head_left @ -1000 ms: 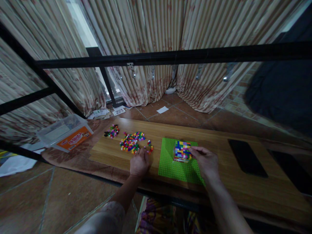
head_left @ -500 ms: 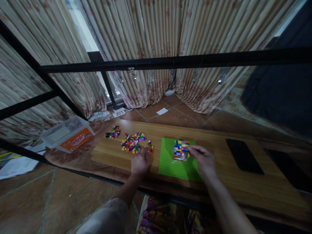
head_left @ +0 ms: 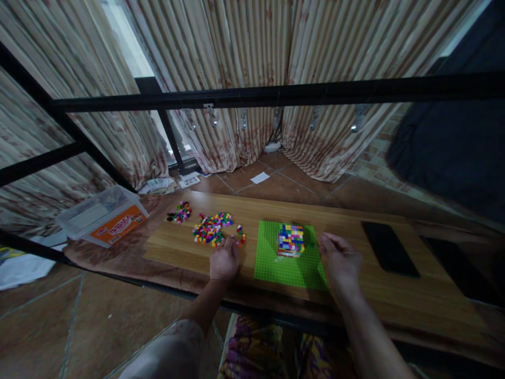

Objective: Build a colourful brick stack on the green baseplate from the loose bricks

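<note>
My left hand [head_left: 224, 260] rests at the near edge of a loose pile of small coloured building bricks [head_left: 211, 229]. Its fingers are curled down at the bricks, and whatever lies under the fingertips is hidden. A multicoloured block built of bricks [head_left: 290, 240] stands on a green studded baseplate [head_left: 267, 263]. Just beyond the baseplate's right edge hovers my right hand [head_left: 341, 260], apart from the block. Thumb and fingers are pinched together there; anything between them is too small to make out.
A smaller brick heap [head_left: 180, 212] lies at the board's far left. A clear plastic box with an orange label [head_left: 103, 217] stands left of the wooden board [head_left: 244, 205]. Two dark flat slabs [head_left: 389, 248] lie at right. A black rail [head_left: 252, 96] crosses beyond the board.
My right hand has drawn away from the brick block to the right, past the baseplate's edge. The left hand stays at the pile. The whole view has shifted slightly.
</note>
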### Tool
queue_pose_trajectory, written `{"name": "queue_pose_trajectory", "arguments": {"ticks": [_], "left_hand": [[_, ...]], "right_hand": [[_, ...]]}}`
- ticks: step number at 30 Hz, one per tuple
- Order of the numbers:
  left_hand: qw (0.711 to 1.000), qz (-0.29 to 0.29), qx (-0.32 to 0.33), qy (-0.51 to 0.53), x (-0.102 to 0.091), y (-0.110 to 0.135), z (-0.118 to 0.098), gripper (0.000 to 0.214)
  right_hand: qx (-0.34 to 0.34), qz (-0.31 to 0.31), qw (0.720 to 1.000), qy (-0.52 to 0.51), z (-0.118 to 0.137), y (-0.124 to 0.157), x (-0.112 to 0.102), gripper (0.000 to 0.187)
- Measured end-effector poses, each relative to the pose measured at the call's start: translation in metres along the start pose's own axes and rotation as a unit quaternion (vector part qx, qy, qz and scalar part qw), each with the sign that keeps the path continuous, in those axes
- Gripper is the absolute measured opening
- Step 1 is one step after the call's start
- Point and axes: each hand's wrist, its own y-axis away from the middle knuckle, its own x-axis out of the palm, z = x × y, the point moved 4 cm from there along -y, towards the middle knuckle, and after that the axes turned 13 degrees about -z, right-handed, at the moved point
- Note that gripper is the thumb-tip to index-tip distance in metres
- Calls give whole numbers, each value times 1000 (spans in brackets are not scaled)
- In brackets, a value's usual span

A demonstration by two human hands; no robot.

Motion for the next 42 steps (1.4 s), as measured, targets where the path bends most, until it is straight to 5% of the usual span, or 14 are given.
{"name": "queue_pose_trajectory", "arguments": {"ticks": [7, 16, 30, 42], "left_hand": [[1000, -8, 6, -2, 0, -1, 1, 24], [1000, -4, 1, -12, -3, -2, -2, 23], [1000, -19, 10, -10, -1, -2, -1, 23], [1000, -16, 9, -7, 0, 0, 0, 23]], "right_hand": [[-108, 11, 980, 168, -18, -31, -44, 37], [-215, 165, 931, 244, -16, -10, 2, 20], [-248, 186, 910, 275, -23, -6, 9, 27], [-228, 171, 937, 199, -7, -4, 10, 33]]}}
